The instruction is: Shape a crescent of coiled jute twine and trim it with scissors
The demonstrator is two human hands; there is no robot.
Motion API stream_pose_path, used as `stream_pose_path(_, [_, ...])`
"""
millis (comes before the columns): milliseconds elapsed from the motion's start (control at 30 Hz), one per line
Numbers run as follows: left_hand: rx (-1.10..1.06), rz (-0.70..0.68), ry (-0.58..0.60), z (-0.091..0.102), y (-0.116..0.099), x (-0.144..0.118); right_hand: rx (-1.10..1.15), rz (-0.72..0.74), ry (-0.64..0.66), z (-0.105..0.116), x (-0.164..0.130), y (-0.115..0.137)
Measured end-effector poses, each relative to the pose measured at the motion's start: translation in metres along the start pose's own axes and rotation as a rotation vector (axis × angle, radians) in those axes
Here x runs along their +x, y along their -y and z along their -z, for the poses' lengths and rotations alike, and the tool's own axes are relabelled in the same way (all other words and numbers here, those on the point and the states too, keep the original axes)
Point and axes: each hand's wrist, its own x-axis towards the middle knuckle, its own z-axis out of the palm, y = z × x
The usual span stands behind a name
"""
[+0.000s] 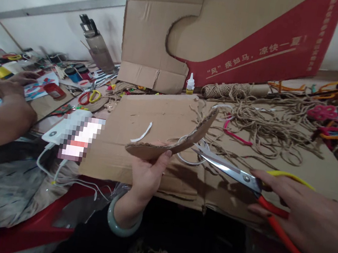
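Note:
My left hand [149, 172], with a pale green bangle on its wrist, grips a curved strip of cardboard [178, 147] from below. The thumb presses on the strip's near face, and the fingers behind are partly hidden. In my right hand [308, 221] are scissors [235, 171] with one yellow and one red handle. Their blades point left and end close beside the strip; whether they touch it I cannot tell. A white ring [193, 163] shows behind the strip and the blade tips. Under the hands lies a flat cardboard sheet [110, 151] with a white paper scrap [142, 133] on it.
Loose twine [267, 129] and a twine roll [226, 90] lie at the right back. A small glue bottle [190, 84] stands before an upright cardboard panel [158, 35]. At left are a power bank [66, 126], a phone [81, 140] and another person's arm [3, 117].

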Motion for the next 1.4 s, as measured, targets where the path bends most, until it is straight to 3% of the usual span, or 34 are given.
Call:
stream_pose_path(167, [0.068,-0.133,0.018,0.013,-0.028,0.005,-0.008,-0.348,0.441,0.012,0.030,-0.022])
stream_pose_path(300, [0.171,-0.308,0.153,0.010,-0.059,0.029,-0.037,-0.372,0.489,0.013,0.063,-0.024])
stream_pose_path(367, [0.232,-0.421,0.260,0.002,-0.072,0.048,-0.004,-0.299,0.519,0.010,0.076,-0.021])
stream_pose_path(467, [0.396,-0.515,0.387,-0.011,-0.082,0.079,-0.031,-0.119,0.423,0.011,0.091,-0.017])
stream_pose_path(567, [0.508,-0.599,0.399,-0.025,-0.072,0.106,-0.131,-0.129,0.404,0.019,0.106,-0.012])
stream_pose_path(633, [0.545,-0.649,0.406,-0.035,-0.056,0.118,-0.065,-0.195,0.350,0.026,0.118,-0.004])
stream_pose_path(667, [0.543,-0.675,0.383,-0.040,-0.047,0.123,0.057,-0.203,0.274,0.028,0.125,0.001])
stream_pose_path(733, [0.507,-0.724,0.365,-0.051,-0.028,0.128,0.516,-0.139,0.134,0.027,0.142,0.014])
stream_pose_path(833, [0.447,-0.786,0.390,-0.064,-0.004,0.128,1.273,-0.307,0.122,0.013,0.167,0.035])
stream_pose_path(967, [0.430,-0.775,0.457,-0.069,0.019,0.123,1.651,-0.430,-0.002,-0.012,0.190,0.050])
stream_pose_path(1067, [0.430,-0.784,0.528,-0.069,0.029,0.121,1.759,-0.407,-0.041,-0.023,0.195,0.049])
stream_pose_path(1267, [0.476,-0.859,0.620,-0.069,0.033,0.119,1.782,-0.440,0.027,-0.030,0.201,0.038])
stream_pose_path(1333, [0.451,-0.802,0.652,-0.069,0.031,0.119,1.730,-0.428,-0.034,-0.033,0.203,0.033])
stream_pose_path(1400, [0.382,-0.613,0.606,-0.069,0.029,0.119,1.671,-0.425,-0.068,-0.035,0.203,0.029])
